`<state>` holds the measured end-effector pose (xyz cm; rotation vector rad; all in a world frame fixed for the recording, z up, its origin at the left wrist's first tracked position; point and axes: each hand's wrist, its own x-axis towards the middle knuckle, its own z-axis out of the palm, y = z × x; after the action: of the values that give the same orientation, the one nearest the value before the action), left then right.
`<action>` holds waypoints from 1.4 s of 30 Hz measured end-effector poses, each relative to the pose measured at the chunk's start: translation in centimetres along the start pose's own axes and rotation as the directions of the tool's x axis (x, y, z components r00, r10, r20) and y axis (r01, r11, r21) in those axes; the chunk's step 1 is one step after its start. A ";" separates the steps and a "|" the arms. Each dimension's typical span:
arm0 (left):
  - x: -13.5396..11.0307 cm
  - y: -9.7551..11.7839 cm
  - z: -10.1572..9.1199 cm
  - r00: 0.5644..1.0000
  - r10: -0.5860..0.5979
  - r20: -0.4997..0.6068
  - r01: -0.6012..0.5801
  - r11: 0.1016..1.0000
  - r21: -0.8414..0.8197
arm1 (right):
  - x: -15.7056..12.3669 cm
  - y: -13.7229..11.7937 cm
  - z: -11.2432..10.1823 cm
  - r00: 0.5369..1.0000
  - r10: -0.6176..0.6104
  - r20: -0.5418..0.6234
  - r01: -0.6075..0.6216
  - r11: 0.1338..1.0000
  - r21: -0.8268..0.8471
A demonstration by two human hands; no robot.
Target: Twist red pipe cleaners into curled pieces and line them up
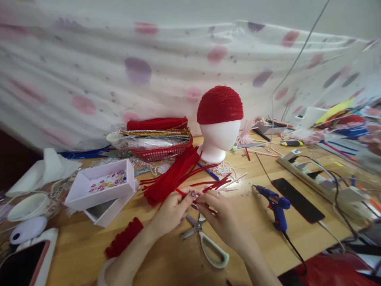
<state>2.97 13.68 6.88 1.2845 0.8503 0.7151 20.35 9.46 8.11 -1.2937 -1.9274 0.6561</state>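
Observation:
Both of my hands meet above the table, fingertips close together. My left hand (pixel 175 208) is closed in a pinch on a red pipe cleaner (pixel 180 192). My right hand (pixel 218 214) is closed on the same piece, much of which is hidden by the fingers. Beneath my hands lie open scissors (pixel 198 227) with pale green handles. Just beyond sits a bundle of red pipe cleaners (pixel 169 178), with more loose red strips (pixel 222 182) beside it. A ridged red piece (pixel 124 237) rests by my left forearm. Behind stands a white foam head (pixel 220 137) wearing a red cap (pixel 220 105).
A blue glue gun (pixel 275 204) and a black slab (pixel 297 200) lie to the right, near a power strip (pixel 312 174) with cables. To the left are a white box of gems (pixel 99 198) and a cup (pixel 31 207). A red basket (pixel 162 153) stands behind.

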 end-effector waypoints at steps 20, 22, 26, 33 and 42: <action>0.6 2.3 -3.7 0.919 0.108 -0.380 -0.229 0.929 -0.290 | -4.3 -0.2 -0.1 0.923 0.088 0.375 0.104 0.881 -0.462; 0.7 2.3 -4.2 0.905 0.104 -0.412 -0.238 0.927 -0.289 | -5.3 -1.6 -1.8 0.944 0.041 0.327 0.105 0.903 -0.417; 0.8 2.2 -5.4 0.882 0.095 -0.462 -0.261 0.914 -0.312 | -7.8 -2.8 -5.1 0.983 0.029 0.180 0.038 0.933 -0.359; -0.4 2.7 -5.9 0.910 -0.010 -0.413 -0.115 0.954 -0.276 | -12.1 5.2 -4.1 0.800 0.279 -0.532 -0.474 0.837 -0.274; -1.3 2.9 -2.8 0.982 -0.118 -0.144 0.094 0.982 -0.163 | -8.6 6.0 -2.1 0.752 0.338 -0.566 -0.545 0.802 -0.244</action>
<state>-0.05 14.45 9.68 1.0462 0.9616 0.7865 27.53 3.72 2.56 -2.0032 -1.3458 0.1019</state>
